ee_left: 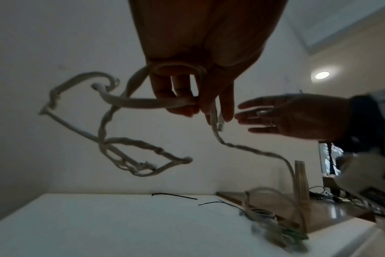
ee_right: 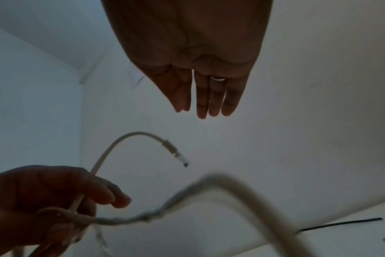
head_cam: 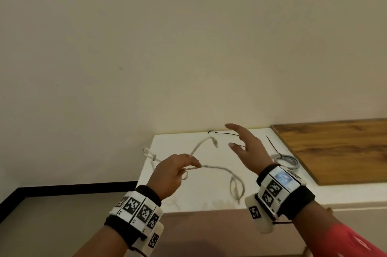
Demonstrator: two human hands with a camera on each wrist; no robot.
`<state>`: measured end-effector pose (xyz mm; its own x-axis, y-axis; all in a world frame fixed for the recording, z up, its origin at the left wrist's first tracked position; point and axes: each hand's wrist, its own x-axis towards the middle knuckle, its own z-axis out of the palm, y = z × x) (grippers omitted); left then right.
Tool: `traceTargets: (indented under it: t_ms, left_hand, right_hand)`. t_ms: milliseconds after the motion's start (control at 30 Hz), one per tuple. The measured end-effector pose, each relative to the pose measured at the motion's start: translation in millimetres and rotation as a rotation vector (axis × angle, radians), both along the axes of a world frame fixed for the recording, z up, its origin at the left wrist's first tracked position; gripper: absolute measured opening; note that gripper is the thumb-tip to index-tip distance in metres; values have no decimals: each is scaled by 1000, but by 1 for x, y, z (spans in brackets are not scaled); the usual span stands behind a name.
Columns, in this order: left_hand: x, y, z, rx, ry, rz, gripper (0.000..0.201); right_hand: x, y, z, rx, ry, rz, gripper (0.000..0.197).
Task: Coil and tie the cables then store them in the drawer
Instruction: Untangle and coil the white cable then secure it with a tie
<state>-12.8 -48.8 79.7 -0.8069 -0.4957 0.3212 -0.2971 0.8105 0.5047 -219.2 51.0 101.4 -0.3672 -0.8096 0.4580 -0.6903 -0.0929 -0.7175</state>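
A long off-white braided cable (head_cam: 217, 167) hangs in tangled loops above the white cabinet top (head_cam: 188, 192). My left hand (head_cam: 178, 170) pinches the cable (ee_left: 143, 102) in the air, with loops trailing left and right of the fingers. One plug end (head_cam: 214, 142) arcs up free between both hands, seen also as the plug (ee_right: 174, 153). My right hand (head_cam: 240, 141) hovers to the right with straight fingers (ee_right: 207, 104), holding nothing. A coiled grey cable (head_cam: 288, 160) lies on the cabinet top behind my right wrist. No drawer is visible.
Black zip ties (head_cam: 222, 132) lie near the wall, and another black tie (head_cam: 272, 144) lies by the grey coil. A brown wooden board (head_cam: 335, 148) covers the right of the surface. A plain wall rises behind; floor with black skirting (head_cam: 62, 192) lies at left.
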Motion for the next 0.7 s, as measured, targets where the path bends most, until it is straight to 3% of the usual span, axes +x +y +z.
traceTargets:
  t_ms: [67,167,233,300,367,467,633,700]
  left_hand:
    - [8,8,3,-116,-72,-7,51]
    - [18,14,6,-258,-47,-10,47]
    - [25,15,11,-259,-128,5,42]
    - [29,12,14,-194,-203,19,53]
    - [31,10,13,-86,-24,20,47]
    - [31,4,9,-8,212,37,11]
    - [31,3,-6,122,211,154,61]
    - [36,1,-14,128,281,238,69]
  right_hand:
    - [18,-3,8,127,74,121,45]
    - [31,-5,8,212,60,209,16]
    - [37,-2,8,209,-64,245,25]
    - [42,4,12,206,-289,271,31]
    - [45,13,18,208,-509,312,36]
    - [49,24,26,207,-785,391,38]
    - [47,37,36,40,-1141,508,28]
    - [36,42,40,-45,-1229,573,31]
